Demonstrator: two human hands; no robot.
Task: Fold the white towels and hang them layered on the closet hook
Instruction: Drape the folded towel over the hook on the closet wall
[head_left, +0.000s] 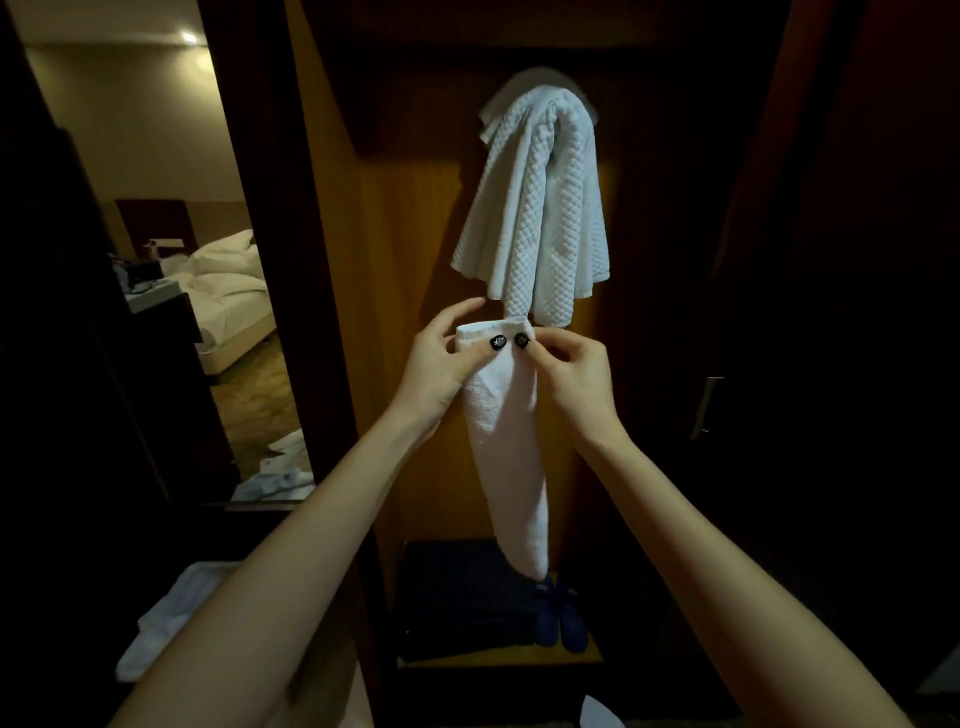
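Your left hand (441, 364) and right hand (571, 376) each pinch the top edge of a narrow folded white towel (511, 447), thumbs on its front, and the rest hangs straight down. Just beyond and above it, a quilted white towel (535, 208) hangs draped against the closet's back panel (405, 312). The hook itself is hidden under it.

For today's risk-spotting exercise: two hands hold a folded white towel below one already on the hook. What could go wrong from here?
The left hand and right hand pinch only the folded towel's top edge, so its folds may slip open. Adding it could tug the waffle towel off the hook, which is hidden.
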